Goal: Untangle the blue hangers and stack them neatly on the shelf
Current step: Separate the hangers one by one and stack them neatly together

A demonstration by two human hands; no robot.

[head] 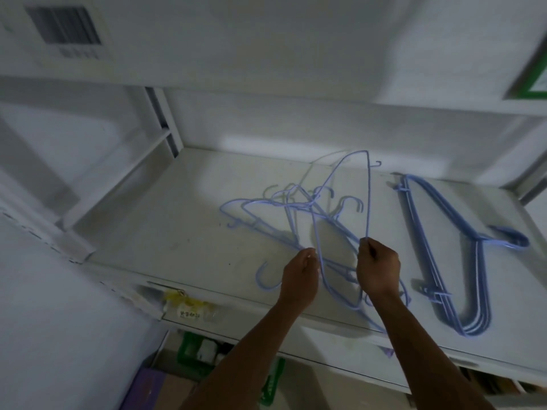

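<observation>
Two bare hands work at a tangle of blue hangers (pixel 296 208) on a white shelf (pixel 177 232), just left of a neat stack of hangers (pixel 444 247) lying flat with hooks aligned. The right hand (pixel 377 267), the nearer to the stack, pinches the wire of a raised hanger (pixel 368 196) between thumb and fingertips. It holds the hanger stood on end, apparently to draw it clear of the knot. The left hand (pixel 300 279), farther left of the stack, pinches another wire low in the tangle, seemingly to keep the rest down. The sorted pile sits apart, probably so that loose hooks cannot catch on it. Several hangers are interlocked, so the job looks partly done. A yellow-tied tag (pixel 180 300) hangs under the shelf edge, well left of the stack and lower. Its handwriting is too blurred to read, as is a green-framed sign (pixel 532 78) high above the stack.
</observation>
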